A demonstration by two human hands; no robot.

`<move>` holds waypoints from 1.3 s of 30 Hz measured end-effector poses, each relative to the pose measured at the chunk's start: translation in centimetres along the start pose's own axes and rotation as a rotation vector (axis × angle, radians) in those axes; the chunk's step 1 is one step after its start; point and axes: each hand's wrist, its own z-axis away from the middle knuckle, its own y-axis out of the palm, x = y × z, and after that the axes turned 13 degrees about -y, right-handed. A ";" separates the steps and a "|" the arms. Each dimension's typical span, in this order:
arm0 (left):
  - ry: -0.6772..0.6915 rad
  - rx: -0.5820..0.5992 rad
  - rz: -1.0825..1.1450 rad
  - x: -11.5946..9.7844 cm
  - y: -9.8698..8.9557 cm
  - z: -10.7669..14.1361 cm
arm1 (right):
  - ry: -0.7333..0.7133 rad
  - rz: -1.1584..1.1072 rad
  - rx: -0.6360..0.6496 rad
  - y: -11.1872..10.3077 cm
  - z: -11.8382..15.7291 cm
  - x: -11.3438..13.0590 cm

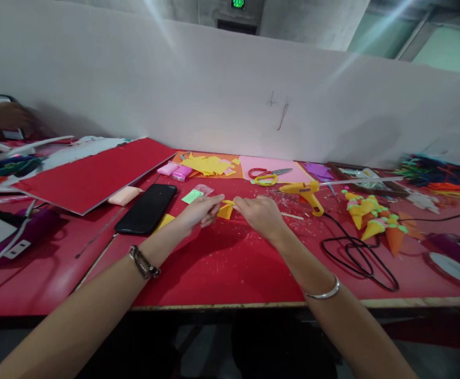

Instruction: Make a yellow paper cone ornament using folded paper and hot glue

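Bare forearms (79, 309) angle in from the near side. Above the red tabletop (230, 279), left hand (200, 211) and right hand (263, 216) pinch a small yellow piece (228, 202); light, even fingertip pressure should avoid creasing it. Right lies a hard, pistol-shaped glue gun (304, 192); farther right, pointed yellow-and-orange cones (373, 227) with rounded green trim.

A craft workroom is shown: a long red table (214, 273) is strewn with cut yellow paper (208, 165), scissors (279, 172), a glue gun (306, 193) and small paper cones (374, 221), and a green exit sign (238, 3) is mounted on the bare grey wall (301, 23) behind.
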 end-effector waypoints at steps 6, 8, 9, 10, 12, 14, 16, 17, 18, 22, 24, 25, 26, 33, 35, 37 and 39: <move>0.053 -0.019 0.041 0.1 -0.2 -0.4 | 0.107 -0.072 0.050 0.2 -0.2 0.1; 0.105 -0.111 0.037 0.1 -0.6 -0.7 | 0.190 -0.115 0.091 0.4 -0.2 0.1; 0.136 -0.158 0.041 0.1 -0.8 -0.8 | 0.238 -0.141 0.112 0.5 -0.2 0.0; 0.170 -0.201 0.040 0.1 -1.1 -1.0 | 0.282 -0.168 0.131 0.7 -0.2 0.0; 0.223 -0.271 -0.010 0.3 -1.5 -1.4 | 0.348 -0.232 0.150 1.3 0.0 -0.3; 0.290 -0.336 -0.166 0.5 -1.8 -1.7 | 0.387 -0.300 0.134 1.9 0.2 -0.5; 0.382 -0.403 -0.401 0.8 -1.9 -1.9 | 0.412 -0.364 0.090 2.4 0.5 -0.7; 0.428 -0.433 -0.521 1.0 -2.0 -1.9 | 0.423 -0.388 0.068 2.6 0.6 -0.8; 0.466 -0.454 -0.627 1.1 -2.0 -2.0 | 0.432 -0.404 0.052 2.8 0.7 -0.9; 0.478 -0.425 -0.889 1.9 -2.3 -2.2 | 0.469 -0.448 0.052 2.8 0.8 -1.2; 0.452 -0.395 -0.999 2.2 -2.4 -2.3 | 0.483 -0.481 0.053 2.8 0.7 -1.3; 0.436 -0.387 -1.046 2.3 -2.5 -2.3 | 0.491 -0.495 0.047 2.7 0.6 -1.4; 0.421 -0.382 -1.086 2.3 -2.5 -2.3 | 0.497 -0.506 0.034 2.8 0.5 -1.4; 0.406 -0.339 -1.212 2.2 -2.5 -2.4 | 0.486 -0.556 -0.168 3.3 0.2 -1.8; 0.428 -0.335 -1.188 2.1 -2.6 -2.4 | 0.443 -0.573 -0.228 3.1 0.1 -1.7; 0.475 -0.331 -1.128 2.0 -2.5 -2.5 | 0.382 -0.611 -0.281 2.7 0.0 -1.5; 0.560 -0.329 -1.044 1.9 -2.4 -2.6 | 0.324 -0.657 -0.317 2.3 -0.1 -1.1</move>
